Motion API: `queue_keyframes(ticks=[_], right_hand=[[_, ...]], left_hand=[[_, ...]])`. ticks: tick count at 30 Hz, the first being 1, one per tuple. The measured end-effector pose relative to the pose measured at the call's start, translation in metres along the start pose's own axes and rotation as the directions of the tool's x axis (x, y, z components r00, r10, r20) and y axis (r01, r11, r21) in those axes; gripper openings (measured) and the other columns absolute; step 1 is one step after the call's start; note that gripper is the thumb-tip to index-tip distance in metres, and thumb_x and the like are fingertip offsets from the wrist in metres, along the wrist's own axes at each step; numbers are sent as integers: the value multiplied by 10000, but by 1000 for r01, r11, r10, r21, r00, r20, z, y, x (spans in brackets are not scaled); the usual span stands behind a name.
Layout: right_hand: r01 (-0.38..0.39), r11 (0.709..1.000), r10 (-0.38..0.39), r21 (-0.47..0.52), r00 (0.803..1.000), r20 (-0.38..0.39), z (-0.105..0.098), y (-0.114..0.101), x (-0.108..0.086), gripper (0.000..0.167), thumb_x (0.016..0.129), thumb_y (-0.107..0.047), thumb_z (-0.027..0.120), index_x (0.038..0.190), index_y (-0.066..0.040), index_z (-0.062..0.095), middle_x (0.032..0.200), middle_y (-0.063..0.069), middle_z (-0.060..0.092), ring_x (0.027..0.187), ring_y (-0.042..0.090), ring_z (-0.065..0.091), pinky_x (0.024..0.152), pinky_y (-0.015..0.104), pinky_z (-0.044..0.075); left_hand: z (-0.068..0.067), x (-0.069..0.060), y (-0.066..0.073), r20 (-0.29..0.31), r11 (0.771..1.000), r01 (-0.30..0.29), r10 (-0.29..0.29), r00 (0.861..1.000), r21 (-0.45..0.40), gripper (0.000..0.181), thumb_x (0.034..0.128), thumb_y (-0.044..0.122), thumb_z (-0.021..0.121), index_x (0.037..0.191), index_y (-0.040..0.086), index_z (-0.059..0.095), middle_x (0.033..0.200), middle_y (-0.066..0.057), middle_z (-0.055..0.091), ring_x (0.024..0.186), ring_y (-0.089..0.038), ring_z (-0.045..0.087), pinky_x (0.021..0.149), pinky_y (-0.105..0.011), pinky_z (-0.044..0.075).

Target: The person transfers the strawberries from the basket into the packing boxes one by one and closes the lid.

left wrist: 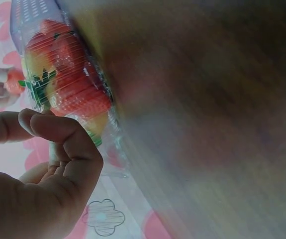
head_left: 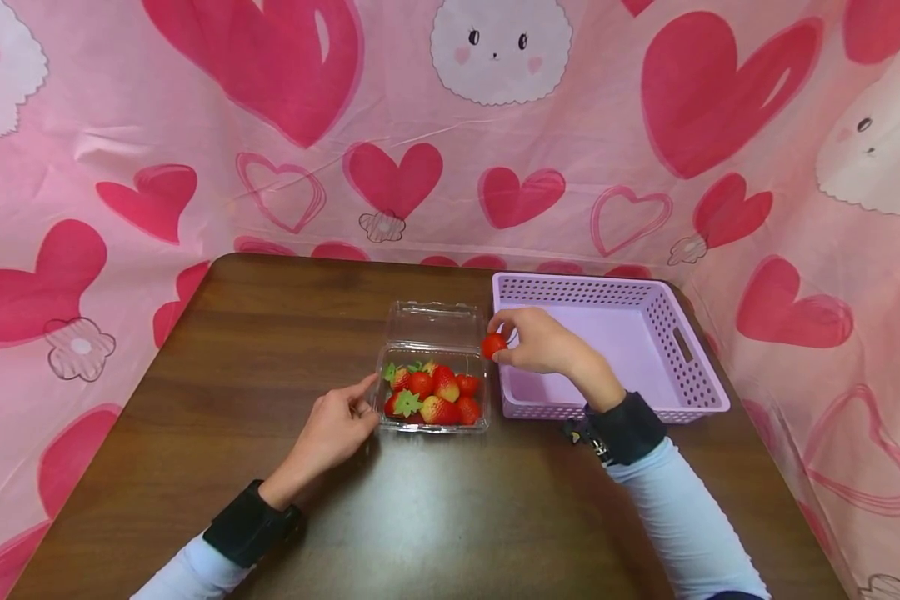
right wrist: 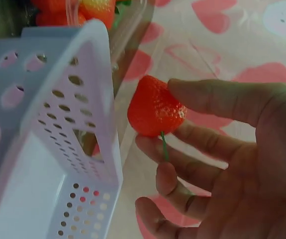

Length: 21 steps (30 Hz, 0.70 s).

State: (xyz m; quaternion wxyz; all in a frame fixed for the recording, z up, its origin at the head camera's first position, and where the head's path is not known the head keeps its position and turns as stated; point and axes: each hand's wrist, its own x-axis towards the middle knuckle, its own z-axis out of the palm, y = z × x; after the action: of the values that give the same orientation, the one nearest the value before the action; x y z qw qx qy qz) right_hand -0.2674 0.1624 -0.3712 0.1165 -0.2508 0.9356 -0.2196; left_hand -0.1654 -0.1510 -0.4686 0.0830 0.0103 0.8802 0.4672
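My right hand (head_left: 540,340) pinches a red strawberry (right wrist: 151,107) between thumb and fingers, its thin green stem pointing down in the right wrist view. It hovers at the left rim of a lilac plastic basket (head_left: 690,407). To the left stands a clear plastic clamshell box (head_left: 433,322), its lid raised at the back. Several strawberries (head_left: 444,385) lie inside, some with green leaves and pale yellowish parts. At the box's left side, my left hand (head_left: 337,429) holds the edge with curled finger and thumb; the exact contact is partly hidden in the left wrist view.
The box and basket stand side by side on a brown wooden table (head_left: 285,333), the basket near its right edge. A pink cloth (head_left: 450,125) with hearts hangs behind and at both sides. Each wrist wears a black band (head_left: 626,427).
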Motion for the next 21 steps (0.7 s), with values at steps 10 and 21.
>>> queue_keyframes(ticks=[10,21], right_hand=[[23,990,-9,-140,995,99,19,-17,1,378,871,-191,823,1236,-133,743,958,-19,676,1059,296,499,860,519,304],[73,986,-43,-147,980,194,39,-22,3,410,861,-73,834,1258,-143,759,934,-75,677,995,244,463,885,514,256]], left_hand=[[-1,1,-1,2,1000,-7,7,1000,3,623,930,34,645,1541,25,526,658,-33,556,538,-195,495,523,-301,402],[-1,0,-1,8,1000,-27,28,1000,-2,626,930,26,637,1543,10,515,657,-32,555,533,-188,482,519,-297,388]])
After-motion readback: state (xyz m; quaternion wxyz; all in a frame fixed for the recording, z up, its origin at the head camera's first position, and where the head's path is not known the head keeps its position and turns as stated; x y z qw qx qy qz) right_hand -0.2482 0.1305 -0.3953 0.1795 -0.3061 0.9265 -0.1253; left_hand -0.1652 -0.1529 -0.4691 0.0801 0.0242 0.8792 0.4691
